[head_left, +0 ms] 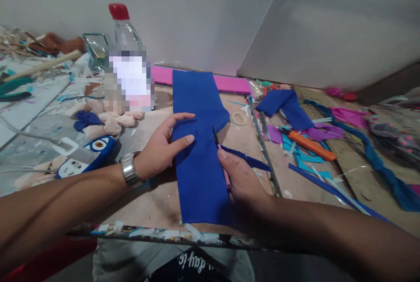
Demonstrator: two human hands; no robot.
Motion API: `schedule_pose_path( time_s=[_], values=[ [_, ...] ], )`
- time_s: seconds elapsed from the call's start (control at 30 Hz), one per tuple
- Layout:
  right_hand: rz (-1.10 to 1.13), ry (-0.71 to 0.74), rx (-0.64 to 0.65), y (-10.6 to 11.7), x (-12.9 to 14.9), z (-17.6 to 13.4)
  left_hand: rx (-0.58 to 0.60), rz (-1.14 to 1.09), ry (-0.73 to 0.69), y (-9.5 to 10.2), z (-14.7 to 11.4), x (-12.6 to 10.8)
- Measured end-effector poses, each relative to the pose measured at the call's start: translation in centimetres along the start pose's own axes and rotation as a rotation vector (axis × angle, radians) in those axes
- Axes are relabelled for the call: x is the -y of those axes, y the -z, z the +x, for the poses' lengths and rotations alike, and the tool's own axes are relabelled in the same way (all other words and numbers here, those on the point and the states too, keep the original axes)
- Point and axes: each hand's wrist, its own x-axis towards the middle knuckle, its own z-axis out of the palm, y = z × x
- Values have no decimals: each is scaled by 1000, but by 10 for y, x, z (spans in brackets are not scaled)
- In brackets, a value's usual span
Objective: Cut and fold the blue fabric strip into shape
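A long blue sheet (200, 172), like craft foam or cloth, lies lengthwise before me, its right edge bulging up. My left hand (164, 140) rests at its left edge, thumb and fingers spread on top. In my right hand (243, 175) is a pair of scissors (215, 137) with a dark blade and pink handle. The blade points away from me over the sheet's right part; the lower blade is hidden. A narrow blue strip (252, 161) curls off to the right beside my right hand.
Pink sheets (232, 84) lie behind the blue one, near a tape ring (239, 118). Right are an orange cutter (308, 145) and scraps. Left are a phone (131, 78), a bottle (126, 33), a blue-white power strip (87, 157) and pale bundles (111, 122).
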Motion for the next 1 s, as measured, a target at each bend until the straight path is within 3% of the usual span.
schedule_pose_path(
  time_s=[0.13, 0.33, 0.6, 1.0],
  values=[
    [-3, -87, -26, 5, 1, 3, 8, 24, -45, -2, -1, 1],
    [77, -131, -17, 5, -3, 2, 28, 198, 38, -1, -4, -2],
    [140, -115, 3, 3, -2, -1, -31, 229, -61, 3, -1, 0],
    [154, -117, -16, -2, 0, -5, -64, 195, -22, 0, -1, -4]
  ],
)
